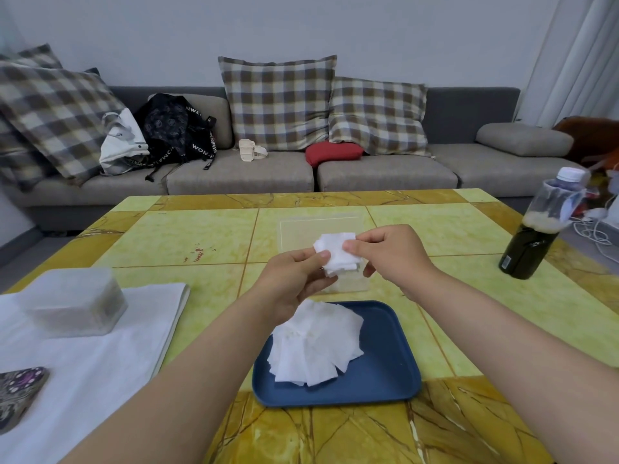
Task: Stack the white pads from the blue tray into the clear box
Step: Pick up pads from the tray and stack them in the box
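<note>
This is a living room in a home. A long grey fabric sofa stands against a plain white wall, with checked brown-and-cream cushions and a black backpack on it. In front is a low yellow-green marble-pattern table.

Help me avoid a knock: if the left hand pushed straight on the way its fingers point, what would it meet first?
Probably the right hand: the left hand points up-right across the held pads, whose other edge the right pinches. Depth is unclear.
</note>
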### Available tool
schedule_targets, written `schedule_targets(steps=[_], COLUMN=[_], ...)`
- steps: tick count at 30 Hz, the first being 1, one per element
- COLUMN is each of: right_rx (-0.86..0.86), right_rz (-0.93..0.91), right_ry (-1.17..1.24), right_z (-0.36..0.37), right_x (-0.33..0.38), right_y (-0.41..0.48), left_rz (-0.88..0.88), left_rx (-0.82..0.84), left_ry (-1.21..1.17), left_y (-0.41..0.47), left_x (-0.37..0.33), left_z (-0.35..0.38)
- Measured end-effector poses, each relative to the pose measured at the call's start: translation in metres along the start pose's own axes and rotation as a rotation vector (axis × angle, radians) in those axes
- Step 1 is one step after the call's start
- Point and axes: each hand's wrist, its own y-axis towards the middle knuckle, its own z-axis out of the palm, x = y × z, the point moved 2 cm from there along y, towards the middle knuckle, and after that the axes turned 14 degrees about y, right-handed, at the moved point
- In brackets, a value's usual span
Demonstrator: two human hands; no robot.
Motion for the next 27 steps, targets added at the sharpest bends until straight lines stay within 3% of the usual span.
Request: schedule_targets(steps=[6,9,12,18,22,27], right_rx=[-0.21,-0.056,0.094,0.034,0.054,0.058], right_rz=[-0.006,0.014,0.037,-0.012,-0.047,-0.02], right_ry=[0.147,0.241,0.104,-0.041,-0.076,-0.048], right_z=[-0.008,-0.008,-0.001,0.004,0.006,0.011], right_x=[0.005,0.015,0.015,0.008,0.007,0.003], right_y=[0.005,0.003,-0.003,0.0,0.002,0.004], left_rz=[-0.031,-0.025,0.013,0.045,0.033,0.015], left_rx=[-0.094,-0.119,-0.072,0.033,0.003,-0.002], left_ry=[-0.101,-0.081,-0.031,-0.037,0.089,0.051], left_y=[0.001,0.001,0.0,-0.003,-0.001,0.004], left_x=[0.003,0.002,-0.001,-0.006,-0.005,-0.003], left_z=[-0.001,-0.004,-0.003,0.001,-0.001,-0.002])
